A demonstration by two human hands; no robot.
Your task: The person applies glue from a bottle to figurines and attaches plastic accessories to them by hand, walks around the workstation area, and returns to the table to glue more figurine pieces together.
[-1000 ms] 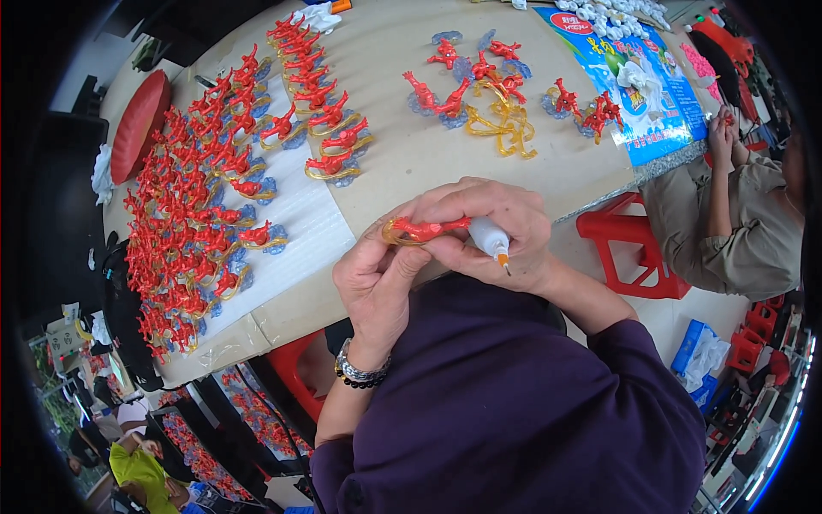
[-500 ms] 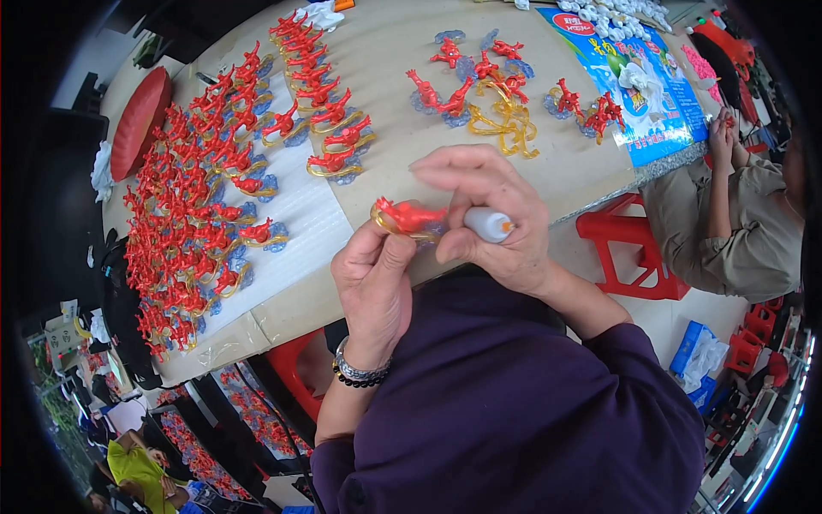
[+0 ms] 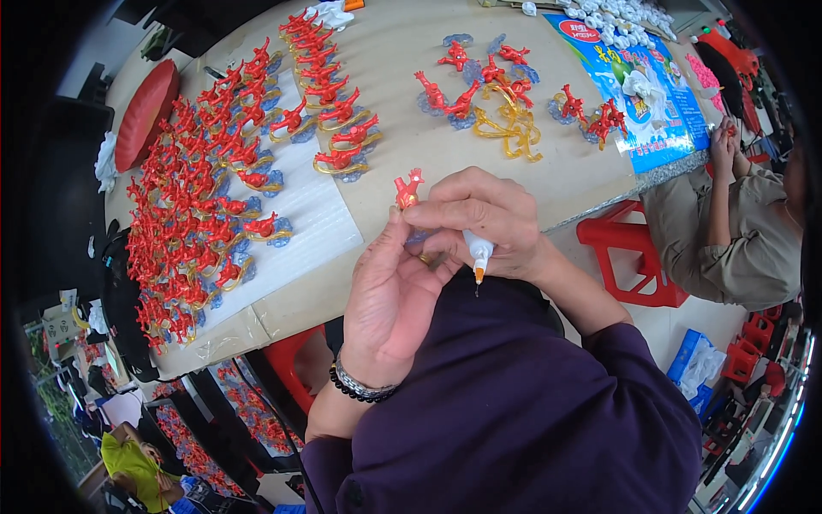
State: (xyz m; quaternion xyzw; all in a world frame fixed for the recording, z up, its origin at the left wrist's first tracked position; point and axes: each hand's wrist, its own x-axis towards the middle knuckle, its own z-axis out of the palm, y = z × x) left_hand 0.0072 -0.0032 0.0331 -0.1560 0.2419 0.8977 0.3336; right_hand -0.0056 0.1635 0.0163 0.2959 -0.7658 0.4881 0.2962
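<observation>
Between the fingertips of both hands a small red figurine [image 3: 408, 188] stands upright, its lower part hidden by the fingers. My left hand [image 3: 390, 291] pinches it from the left with thumb and fingers. On the other side my right hand [image 3: 492, 218] presses fingers against the figurine. That hand also keeps a white glue bottle [image 3: 479, 248] tucked in its grip, the orange tip and thin nozzle pointing down. Beyond the hands lie loose red figurine parts [image 3: 462, 103], bluish clear bases and a heap of yellow clear ribbon-like pieces [image 3: 511, 128].
Many assembled red figurines [image 3: 197, 214] crowd the table's left side on a white foam sheet [image 3: 317, 231]. A red tray [image 3: 147, 116] lies behind them. At the right are a blue printed sheet [image 3: 642, 94], a red stool [image 3: 629, 248] and a seated co-worker [image 3: 728, 223].
The figurine has turned from lying sideways to upright. My right fingers have closed in on it, and the glue bottle has swung so its tip points down.
</observation>
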